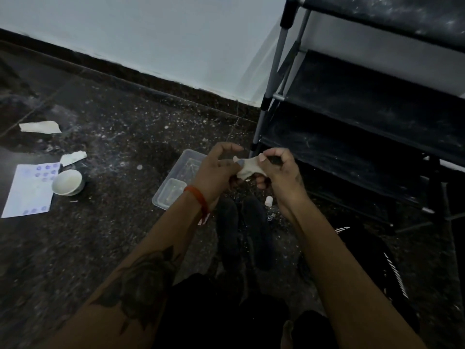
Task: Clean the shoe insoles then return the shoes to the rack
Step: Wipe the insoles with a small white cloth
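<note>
In the head view, both hands met above the dark speckled floor (105,137), sharing a small pale cloth (247,167) stretched between them. The left hand (219,170) pinched the cloth's left end, its thumb lying across the fabric and its other fingers curled loosely above. The right hand (279,170) pinched the right end between thumb and curled fingers, so each grip was closed on the cloth. A red band (198,197) circled the left wrist, and a dark tattoo (141,285) covered that forearm.

Directly below the two grips, on the floor, lay two dark shoes (244,230) side by side, too dim to show any insoles. A small white cap-like object (268,201) sat just below the right grip, beside the shoes. Just left of the left grip lay a clear plastic tray (185,159) holding a smaller clear box (172,188). Well off to the left stood a white bowl (67,182), touching a white printed sheet (27,192), with two torn paper scraps (40,127) beyond them. To the right of the right grip rose the black shoe rack (364,117), its shelves bare and dusty, against the pale wall (151,31).
</note>
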`<state>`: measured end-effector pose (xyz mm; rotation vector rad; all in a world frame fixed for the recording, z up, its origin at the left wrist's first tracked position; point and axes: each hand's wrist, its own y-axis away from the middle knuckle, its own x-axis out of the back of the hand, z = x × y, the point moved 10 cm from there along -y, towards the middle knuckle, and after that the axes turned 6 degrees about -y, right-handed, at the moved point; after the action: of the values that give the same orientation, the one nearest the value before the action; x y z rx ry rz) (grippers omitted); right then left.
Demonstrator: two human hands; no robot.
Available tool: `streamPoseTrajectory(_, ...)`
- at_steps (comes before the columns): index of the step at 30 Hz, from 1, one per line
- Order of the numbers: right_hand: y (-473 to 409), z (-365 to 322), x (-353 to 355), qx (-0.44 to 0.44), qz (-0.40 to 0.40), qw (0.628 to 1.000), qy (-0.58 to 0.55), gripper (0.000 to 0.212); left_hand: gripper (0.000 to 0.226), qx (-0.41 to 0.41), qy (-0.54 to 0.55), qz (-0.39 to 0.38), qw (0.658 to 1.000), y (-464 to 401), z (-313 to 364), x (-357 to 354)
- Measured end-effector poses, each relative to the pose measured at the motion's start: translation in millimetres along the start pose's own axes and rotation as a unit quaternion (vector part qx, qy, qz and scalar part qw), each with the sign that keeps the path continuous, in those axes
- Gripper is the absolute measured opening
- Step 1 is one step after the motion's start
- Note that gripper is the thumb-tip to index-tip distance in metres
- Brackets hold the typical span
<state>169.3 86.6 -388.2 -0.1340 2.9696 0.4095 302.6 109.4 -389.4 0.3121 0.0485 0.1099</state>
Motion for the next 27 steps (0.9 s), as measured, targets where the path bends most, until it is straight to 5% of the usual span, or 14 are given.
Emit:
streamPoseTrajectory(8,-22,27,-36,-0.033,-0.066,0.997,-0.034,0.026,0.025,0.065,0.045,-0.002,0.997,-19,-32,27)
streamPoseTrajectory(12,-39,60,-57,-0.079,-0.072,0.994,-0.019,0.016,0.024,0.046,0.001,0.035,0.998,-30,-54,58)
streamPoseTrajectory(27,-125,238,-183,-0.026,-0.208,0.913,0.350,0.031,0.044,0.103,-0.221,0.275,0.930,-60,-215,209)
